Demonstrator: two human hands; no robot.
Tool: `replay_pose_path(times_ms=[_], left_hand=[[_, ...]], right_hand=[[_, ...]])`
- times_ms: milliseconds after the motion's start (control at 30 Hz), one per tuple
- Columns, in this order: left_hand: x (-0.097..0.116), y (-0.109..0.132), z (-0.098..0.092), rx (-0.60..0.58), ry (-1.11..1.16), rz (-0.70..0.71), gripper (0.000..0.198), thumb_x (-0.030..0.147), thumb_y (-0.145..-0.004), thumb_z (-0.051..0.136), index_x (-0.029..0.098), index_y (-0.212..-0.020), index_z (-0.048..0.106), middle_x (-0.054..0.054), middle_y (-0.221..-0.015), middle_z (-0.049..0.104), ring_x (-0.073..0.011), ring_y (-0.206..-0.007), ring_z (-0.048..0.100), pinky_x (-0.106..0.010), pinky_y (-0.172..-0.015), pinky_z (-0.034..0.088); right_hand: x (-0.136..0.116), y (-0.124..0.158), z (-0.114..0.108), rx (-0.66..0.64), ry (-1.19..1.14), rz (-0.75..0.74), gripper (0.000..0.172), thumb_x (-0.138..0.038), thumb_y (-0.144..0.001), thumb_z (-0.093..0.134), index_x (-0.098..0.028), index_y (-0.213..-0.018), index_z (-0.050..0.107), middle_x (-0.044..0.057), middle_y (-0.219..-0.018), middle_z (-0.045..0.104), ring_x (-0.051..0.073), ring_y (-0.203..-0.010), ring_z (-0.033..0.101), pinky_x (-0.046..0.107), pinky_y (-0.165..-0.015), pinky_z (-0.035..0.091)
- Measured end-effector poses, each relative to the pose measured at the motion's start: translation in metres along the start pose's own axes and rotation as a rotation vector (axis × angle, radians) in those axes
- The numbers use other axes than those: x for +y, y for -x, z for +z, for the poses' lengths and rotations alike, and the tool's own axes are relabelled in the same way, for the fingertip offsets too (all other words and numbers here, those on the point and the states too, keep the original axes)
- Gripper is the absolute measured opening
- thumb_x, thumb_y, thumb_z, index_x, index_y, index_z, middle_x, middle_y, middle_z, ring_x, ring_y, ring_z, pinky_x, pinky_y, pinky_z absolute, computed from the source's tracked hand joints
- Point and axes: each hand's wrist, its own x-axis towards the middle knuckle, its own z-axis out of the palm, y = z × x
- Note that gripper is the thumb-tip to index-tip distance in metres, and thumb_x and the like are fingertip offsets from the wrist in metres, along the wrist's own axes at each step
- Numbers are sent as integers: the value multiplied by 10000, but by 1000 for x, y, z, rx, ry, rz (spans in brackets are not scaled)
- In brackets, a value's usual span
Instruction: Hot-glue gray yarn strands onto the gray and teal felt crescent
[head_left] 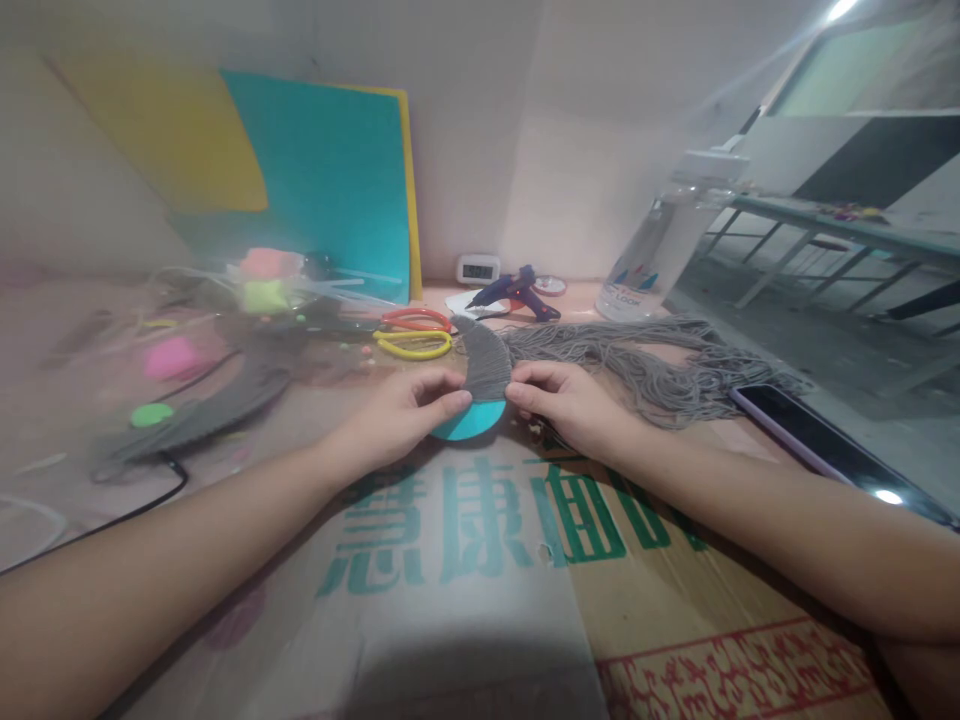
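Observation:
Between my hands is a curved turquoise card piece [471,421], its upper part wound closely with grey yarn [486,362]. My left hand [420,405] pinches its left edge between thumb and fingers, just where the winding meets the bare turquoise. On the opposite edge my right hand [559,400] pinches the piece at the same height. A bundle of loose grey yarn [645,360] lies behind and to the right of my right hand. Scissors [414,333] with one red and one yellow handle loop rest just beyond my left hand.
A glue gun [517,291], a small digital timer [478,269] and a clear bottle [649,245] stand along the wall. Turquoise and yellow sheets [330,180] lean at the back left. A phone [832,440] lies at right; a blurred grey curved piece [217,405] lies at left. Printed cardboard [480,600] covers the table.

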Motion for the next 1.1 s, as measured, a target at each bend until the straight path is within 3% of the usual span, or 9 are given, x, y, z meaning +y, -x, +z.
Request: replay_pose_path(times_ms=[200, 433, 633, 767, 867, 967, 1100], left_hand=[[1, 0, -1, 44, -83, -4, 352, 490, -878, 564, 198, -1022, 696, -42, -982, 691, -200, -892, 610, -294, -767, 457], [4, 1, 3, 35, -162, -54, 329, 475, -856, 584, 155, -868, 658, -25, -815, 635, -166, -728, 562, -274, -650, 426], [5, 0, 2, 18, -52, -50, 299, 446, -853, 595, 151, -866, 644, -19, -824, 625, -161, -759, 560, -269, -685, 424], [5, 0, 3, 41, -36, -59, 303, 456, -849, 600, 156, -853, 642, -12, -795, 617, -154, -726, 547, -261, -655, 409], [4, 0, 3, 74, -2, -78, 302, 464, -835, 614, 163, -824, 637, -11, -781, 629, -148, -689, 547, -254, -628, 409], [2, -1, 4, 103, 3, -87, 316, 481, -823, 622, 165, -823, 637, -20, -798, 647, -151, -681, 556, -252, -616, 415], [0, -1, 3, 155, -90, -79, 329, 495, -822, 613, 167, -815, 631, -16, -762, 625, -157, -675, 538, -252, -597, 408]], right_hand=[[-6, 2, 5, 112, 108, -12, 264, -433, -790, 668, -179, -777, 597, -60, -542, 481, 76, -452, 411, 213, -422, 320], [-12, 6, 7, 56, 311, -104, 262, -414, -859, 592, -168, -774, 617, -39, -588, 504, 86, -512, 440, 222, -460, 324], [-4, 4, 5, 97, 121, -142, 402, -519, -935, 446, -170, -861, 631, -41, -581, 450, 100, -514, 459, 240, -476, 365], [-7, 2, 6, 201, 80, -137, 198, -380, -886, 569, -200, -960, 607, -10, -781, 575, 86, -525, 474, 251, -506, 412], [-6, 0, 2, 302, 154, -223, 160, -260, -851, 588, -223, -1007, 577, 11, -928, 592, 117, -683, 540, 281, -649, 467], [-3, -1, -1, 367, 314, -325, 159, -191, -837, 572, -219, -993, 579, 17, -896, 561, 149, -801, 533, 299, -736, 446], [-2, 1, 1, 370, 404, -401, 140, -104, -812, 534, -210, -900, 556, 11, -856, 512, 151, -819, 506, 294, -735, 413]])
